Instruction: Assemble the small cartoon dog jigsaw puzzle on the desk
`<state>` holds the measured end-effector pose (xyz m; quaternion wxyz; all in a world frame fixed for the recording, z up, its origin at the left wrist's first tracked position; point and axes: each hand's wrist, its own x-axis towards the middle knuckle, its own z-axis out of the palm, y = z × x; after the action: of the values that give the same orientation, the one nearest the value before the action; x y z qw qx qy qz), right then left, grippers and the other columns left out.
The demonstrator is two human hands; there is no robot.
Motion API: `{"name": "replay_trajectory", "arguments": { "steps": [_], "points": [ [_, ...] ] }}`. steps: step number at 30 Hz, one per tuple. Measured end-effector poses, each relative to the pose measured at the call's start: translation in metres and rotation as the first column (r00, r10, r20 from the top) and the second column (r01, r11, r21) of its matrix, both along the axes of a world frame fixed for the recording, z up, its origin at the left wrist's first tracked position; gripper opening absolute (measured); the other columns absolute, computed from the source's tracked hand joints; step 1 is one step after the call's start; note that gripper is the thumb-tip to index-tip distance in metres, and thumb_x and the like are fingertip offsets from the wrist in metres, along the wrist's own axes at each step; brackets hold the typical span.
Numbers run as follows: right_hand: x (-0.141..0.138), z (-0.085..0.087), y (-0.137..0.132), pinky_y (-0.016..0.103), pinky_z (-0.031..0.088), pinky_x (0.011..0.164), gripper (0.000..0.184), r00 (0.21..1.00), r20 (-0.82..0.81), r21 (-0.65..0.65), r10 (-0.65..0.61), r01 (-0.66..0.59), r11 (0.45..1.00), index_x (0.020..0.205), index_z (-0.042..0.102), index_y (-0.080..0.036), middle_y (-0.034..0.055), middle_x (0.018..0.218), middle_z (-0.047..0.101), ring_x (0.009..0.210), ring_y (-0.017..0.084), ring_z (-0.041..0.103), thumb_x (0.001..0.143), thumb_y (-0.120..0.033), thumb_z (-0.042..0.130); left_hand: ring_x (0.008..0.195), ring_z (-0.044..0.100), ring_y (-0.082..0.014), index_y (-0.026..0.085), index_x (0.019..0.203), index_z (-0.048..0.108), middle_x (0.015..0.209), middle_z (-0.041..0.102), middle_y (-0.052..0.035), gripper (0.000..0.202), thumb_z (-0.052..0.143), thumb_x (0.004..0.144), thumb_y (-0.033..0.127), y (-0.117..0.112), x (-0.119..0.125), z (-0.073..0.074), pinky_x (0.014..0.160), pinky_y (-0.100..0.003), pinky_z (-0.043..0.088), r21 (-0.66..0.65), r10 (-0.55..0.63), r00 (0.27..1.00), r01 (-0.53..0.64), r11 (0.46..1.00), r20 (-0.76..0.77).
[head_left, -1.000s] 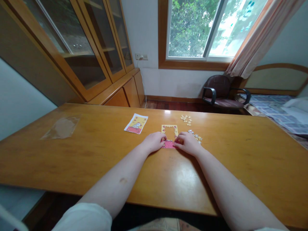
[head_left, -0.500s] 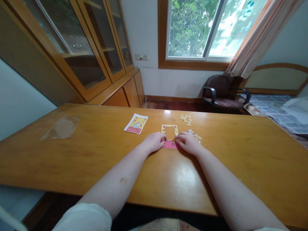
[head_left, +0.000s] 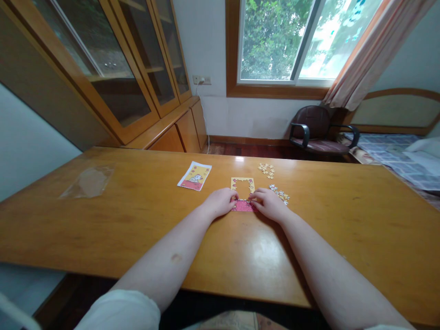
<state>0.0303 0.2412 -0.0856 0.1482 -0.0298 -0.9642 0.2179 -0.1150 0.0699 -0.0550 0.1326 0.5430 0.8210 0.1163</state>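
A small jigsaw puzzle point(head_left: 242, 192) lies on the wooden table point(head_left: 137, 220); it has a yellow border, a pink bottom strip and a bare middle. My left hand point(head_left: 221, 203) rests curled at the puzzle's lower left corner, fingertips on the pink strip. On the lower right side, my right hand point(head_left: 269, 203) has its fingers bent and pinched together at the strip's upper edge. Whether a piece sits under those fingertips is hidden. Two small heaps of loose pieces lie to the right: a near heap point(head_left: 281, 194) and a far heap point(head_left: 266, 170).
A printed reference card point(head_left: 194, 176) lies left of the puzzle. A clear plastic bag point(head_left: 88, 182) is at the table's far left. Behind the table stand a glass-door cabinet point(head_left: 137, 78), a dark armchair point(head_left: 314, 130) under the window, and a bed point(head_left: 405, 156) at right.
My right hand's fingertips have shifted slightly up, from the pink strip to its upper edge. The left hand has stayed in place.
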Motion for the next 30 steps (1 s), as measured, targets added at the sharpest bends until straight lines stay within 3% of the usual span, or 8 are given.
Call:
{"name": "replay_trajectory", "arguments": {
  "steps": [5,14,30],
  "points": [
    [0.0024,0.0081,-0.0052,0.031,0.047,0.075,0.017,0.996,0.082,0.024,-0.044,0.042,0.999,0.086,0.073,-0.021,0.0048,0.086,0.067,0.076,0.017,0.061,0.08,-0.037,0.068,0.084,0.063,-0.0188,0.025,0.1,0.069,0.095,0.067,-0.0047,0.023,0.053,0.084,0.025,-0.0009,0.0007,0.0025,0.074,-0.027,0.048,-0.006,-0.001,1.0,0.001,1.0,0.0],
    [0.0007,0.0062,-0.0071,0.029,0.047,0.078,0.016,0.995,0.083,-0.019,-0.059,0.061,0.998,0.09,0.072,-0.022,0.0046,0.088,0.065,0.08,0.016,0.06,0.08,-0.034,0.067,0.084,0.062,-0.0187,0.025,0.103,0.068,0.096,0.067,-0.0051,0.025,0.052,0.083,0.025,-0.0007,0.0005,0.0021,0.074,-0.027,0.048,-0.009,-0.002,1.0,0.002,1.0,0.006],
    [-0.0019,0.0028,-0.009,0.032,0.046,0.084,0.012,0.99,0.053,0.042,-0.127,0.125,0.991,0.09,0.07,-0.02,0.0069,0.092,0.066,0.088,0.019,0.061,0.084,-0.026,0.063,0.084,0.063,-0.0189,0.025,0.102,0.068,0.094,0.068,-0.004,0.024,0.053,0.083,0.025,-0.0006,0.0012,0.0025,0.073,-0.027,0.048,-0.004,-0.001,1.0,0.002,1.0,0.008]
  ]
}}
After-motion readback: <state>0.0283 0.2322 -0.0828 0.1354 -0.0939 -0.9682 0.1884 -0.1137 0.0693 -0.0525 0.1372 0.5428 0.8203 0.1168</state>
